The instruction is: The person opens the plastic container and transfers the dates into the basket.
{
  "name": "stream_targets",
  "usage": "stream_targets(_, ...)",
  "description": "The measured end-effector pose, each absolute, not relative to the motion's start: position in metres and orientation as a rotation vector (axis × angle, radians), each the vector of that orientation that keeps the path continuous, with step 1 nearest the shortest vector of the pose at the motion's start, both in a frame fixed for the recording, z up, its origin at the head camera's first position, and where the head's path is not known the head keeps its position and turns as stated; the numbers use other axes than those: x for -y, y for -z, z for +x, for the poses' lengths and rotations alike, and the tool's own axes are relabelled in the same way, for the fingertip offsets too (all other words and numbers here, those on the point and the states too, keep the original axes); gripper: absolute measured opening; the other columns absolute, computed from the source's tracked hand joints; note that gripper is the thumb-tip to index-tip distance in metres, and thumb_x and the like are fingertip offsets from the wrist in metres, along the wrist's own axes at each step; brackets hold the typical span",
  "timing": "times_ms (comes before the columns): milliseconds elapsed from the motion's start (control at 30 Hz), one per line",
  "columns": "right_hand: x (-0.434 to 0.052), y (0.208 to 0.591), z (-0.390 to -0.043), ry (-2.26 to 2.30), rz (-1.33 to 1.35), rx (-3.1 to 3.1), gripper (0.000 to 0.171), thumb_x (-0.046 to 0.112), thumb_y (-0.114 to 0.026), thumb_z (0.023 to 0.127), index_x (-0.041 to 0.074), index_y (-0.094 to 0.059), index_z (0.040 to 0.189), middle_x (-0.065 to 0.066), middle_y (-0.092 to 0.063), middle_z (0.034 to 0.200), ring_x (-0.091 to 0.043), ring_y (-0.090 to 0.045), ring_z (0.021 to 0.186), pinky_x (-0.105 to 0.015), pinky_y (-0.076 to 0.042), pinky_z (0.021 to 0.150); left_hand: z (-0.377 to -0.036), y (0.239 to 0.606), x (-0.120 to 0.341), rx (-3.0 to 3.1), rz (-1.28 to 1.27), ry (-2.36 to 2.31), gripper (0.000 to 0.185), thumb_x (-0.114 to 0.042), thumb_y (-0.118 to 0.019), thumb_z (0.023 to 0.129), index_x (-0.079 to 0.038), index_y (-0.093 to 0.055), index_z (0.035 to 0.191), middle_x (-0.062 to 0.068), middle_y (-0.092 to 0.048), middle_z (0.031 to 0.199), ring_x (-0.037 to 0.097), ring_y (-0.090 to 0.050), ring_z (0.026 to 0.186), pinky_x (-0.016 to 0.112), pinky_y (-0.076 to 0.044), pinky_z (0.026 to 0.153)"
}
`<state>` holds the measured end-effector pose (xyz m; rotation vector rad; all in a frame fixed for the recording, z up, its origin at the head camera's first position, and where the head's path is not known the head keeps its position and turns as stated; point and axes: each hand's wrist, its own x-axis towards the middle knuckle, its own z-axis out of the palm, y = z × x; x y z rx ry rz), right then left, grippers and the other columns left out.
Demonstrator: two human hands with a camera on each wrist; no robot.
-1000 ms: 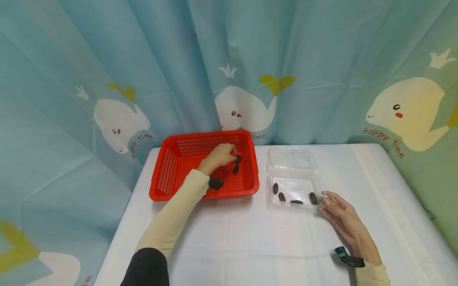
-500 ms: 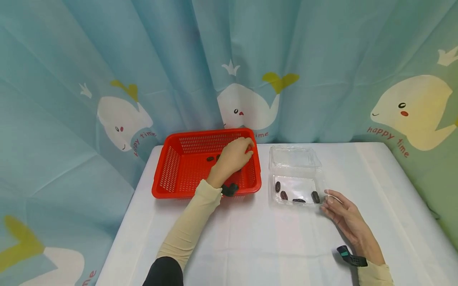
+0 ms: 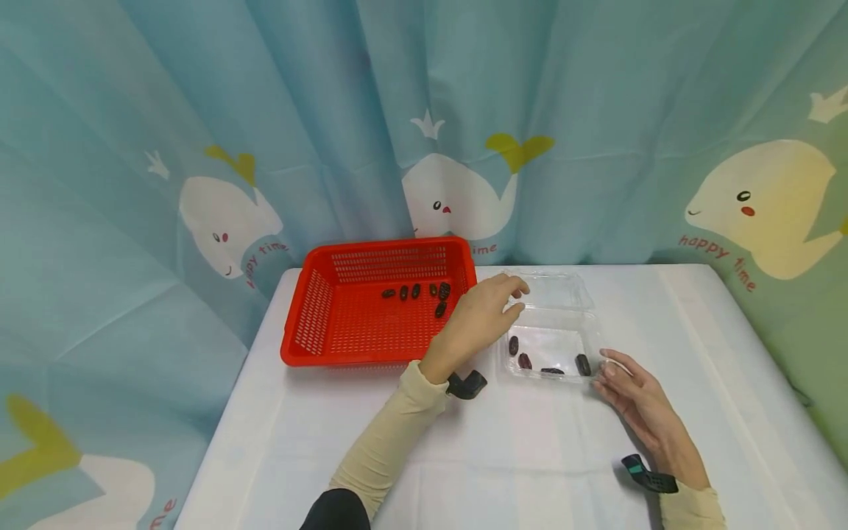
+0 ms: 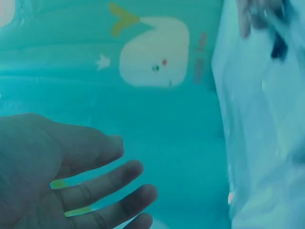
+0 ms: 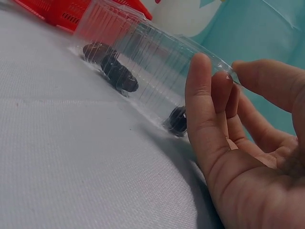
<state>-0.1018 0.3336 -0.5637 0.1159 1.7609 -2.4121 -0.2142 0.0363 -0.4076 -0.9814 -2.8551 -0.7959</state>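
Left hand [image 3: 480, 316]: held above the near-left corner of the clear plastic container [image 3: 555, 303], fingers [image 4: 102, 183] loosely spread; whether a date was pinched at the fingertips could not be told. Right hand [image 3: 639, 403]: laid on the white counter [image 3: 517, 456], fingers [image 5: 202, 109] straight and together, pressed against the container's near-right corner. Four dark dates [image 3: 550, 364] were lodged in the container's tray. Five more dates [image 3: 417, 292] were left in the red basket [image 3: 318, 324], just beside the container.

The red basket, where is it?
In the head view the red basket sits on the table's left side, left of the clear box, by the whale curtain.
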Motion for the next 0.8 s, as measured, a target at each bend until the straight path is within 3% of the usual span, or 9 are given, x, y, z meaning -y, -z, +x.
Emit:
stream_targets(233,-0.334,0.564,-0.102,2.415,0.116,-1.749,0.036,0.003,-0.052,0.108,0.028,-0.059,0.132,0.009,-0.07,0.106,-0.003,-0.069,0.095,-0.021,-0.059,0.093,-0.196,0.421,-0.066,2.844,-1.068,0.99,0.027,-0.019,-0.061,0.105,-0.017,-0.066,0.132,-0.002,-0.071,0.122,0.013,-0.07,0.107,0.016,-0.051,0.087)
stream_targets(433,-0.334,0.564,-0.104,2.431,0.089,-1.724,0.036,0.002,-0.05,0.108,0.026,-0.059,0.132,0.009,-0.07,0.105,-0.004,-0.07,0.095,-0.022,-0.06,0.093,-0.184,0.436,-0.09,2.864,-1.112,1.105,0.027,-0.018,-0.062,0.104,-0.018,-0.067,0.131,-0.004,-0.073,0.119,0.004,-0.069,0.1,0.007,-0.046,0.08)
stream_targets(800,-0.334,0.565,-0.102,2.488,0.031,-1.649,0.038,-0.002,-0.047,0.108,0.023,-0.06,0.132,0.007,-0.072,0.106,-0.005,-0.071,0.096,-0.023,-0.06,0.093,-0.181,0.47,-0.125,3.041,-0.863,1.113,0.027,-0.02,-0.07,0.097,-0.021,-0.073,0.124,-0.011,-0.078,0.107,-0.003,-0.065,0.088,0.008,-0.038,0.068)
